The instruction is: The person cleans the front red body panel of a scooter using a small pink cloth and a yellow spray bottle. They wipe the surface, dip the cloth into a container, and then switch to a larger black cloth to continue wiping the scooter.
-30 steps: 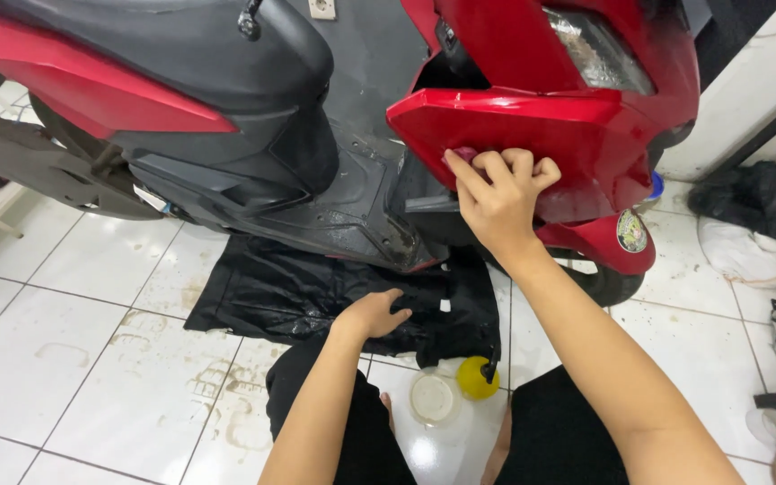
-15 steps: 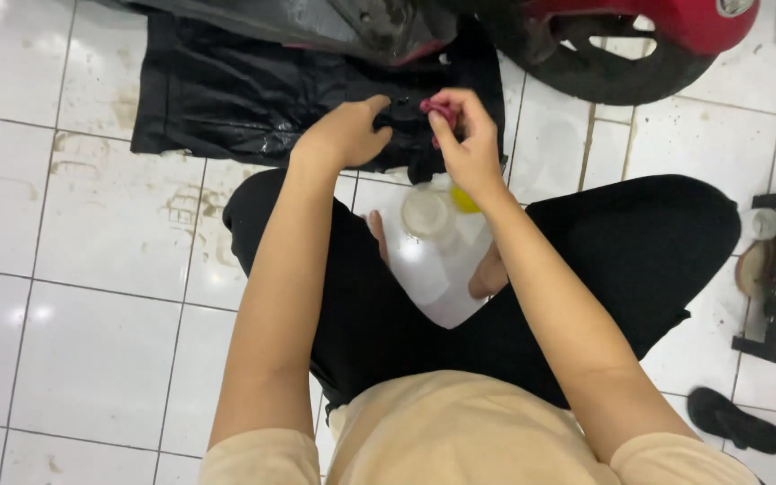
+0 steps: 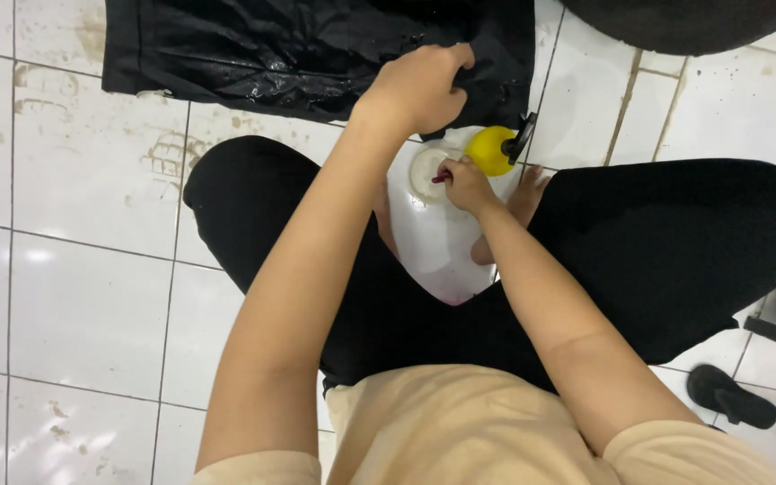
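With the left hand [image 3: 417, 87] clenched on the black plastic sheet [image 3: 316, 54] spread on the floor, the right hand [image 3: 465, 183] should keep its pinching grip on the small red piece [image 3: 440, 178] steady over the white jug's cap [image 3: 426, 171] between the knees.

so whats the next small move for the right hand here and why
Probably let the small dark red piece go into the round white container: the right hand pinches it right at the rim, while the left hand rests on the black plastic sheet.
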